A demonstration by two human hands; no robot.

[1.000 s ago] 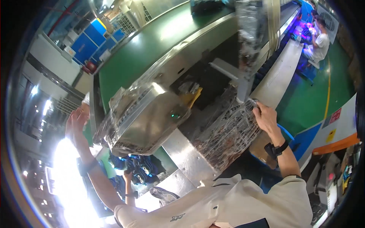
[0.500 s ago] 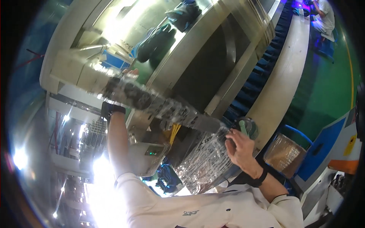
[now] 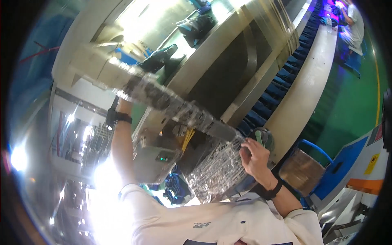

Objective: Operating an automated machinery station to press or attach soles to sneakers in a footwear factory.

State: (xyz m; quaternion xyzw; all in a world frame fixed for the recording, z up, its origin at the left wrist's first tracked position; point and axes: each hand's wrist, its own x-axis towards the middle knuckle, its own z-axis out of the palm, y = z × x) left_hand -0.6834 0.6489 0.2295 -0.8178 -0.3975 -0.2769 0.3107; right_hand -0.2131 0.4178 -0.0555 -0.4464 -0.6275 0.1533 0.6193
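Observation:
A long bar (image 3: 175, 108) wrapped in shiny clear plastic slants across the view in front of me. My left forearm (image 3: 122, 143), with a dark watch (image 3: 118, 117) at the wrist, reaches up behind it. The left hand itself is hidden by the bar. Beyond, in a brightly lit machine opening, lies a dark shoe-like piece (image 3: 158, 58), with another dark shoe (image 3: 195, 29) farther along. At the bar's near right end, my right hand (image 3: 256, 157) is closed, thumb and fingers bent together against the plastic film; what they pinch cannot be made out.
A plastic-covered bundle (image 3: 218, 171) sits below the bar. Many dark blue pieces (image 3: 261, 110) line the conveyor beside a pale ledge (image 3: 300, 102). A round container (image 3: 263, 136), a brown-seated stool (image 3: 302, 171) and a control box (image 3: 161, 157) are near. Another person (image 3: 353, 26) sits far right.
My left hand, whose fingers showed above the bar, has dropped behind it. The near shoe-like piece now shows lower and smaller. My right hand stays at the bar's end.

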